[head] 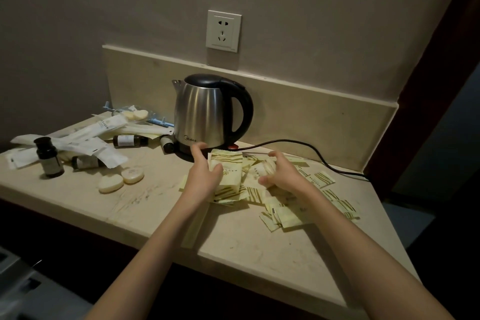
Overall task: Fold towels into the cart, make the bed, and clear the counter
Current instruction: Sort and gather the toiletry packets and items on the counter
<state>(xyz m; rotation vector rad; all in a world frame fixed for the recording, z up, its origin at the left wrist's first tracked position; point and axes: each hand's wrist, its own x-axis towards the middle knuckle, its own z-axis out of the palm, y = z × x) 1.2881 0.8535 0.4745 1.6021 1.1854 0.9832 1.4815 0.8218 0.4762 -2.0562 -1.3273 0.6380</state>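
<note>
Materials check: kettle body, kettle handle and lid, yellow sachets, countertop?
Kettle body: brushed stainless steel, going by the streaked vertical reflections.
Handle and lid: black, smooth, probably plastic.
Yellow sachets: thin crinkly wrappers with zigzag-cut edges, paper or film; I cannot tell which.
Countertop: beige and faintly veined, semi-matte, scuffed; looks like stone or a stone imitation.

I see a white wall socket [223, 31] on the grey wall [104, 2], nothing plugged into it. Below it, I follow a pale stone backsplash [298, 112] running along to the right, where a dark wooden frame [426, 101] climbs the edge of the view. Bottom left, I make out a blurred grey and white object [15, 286] in shadow, too dim to identify.
</note>
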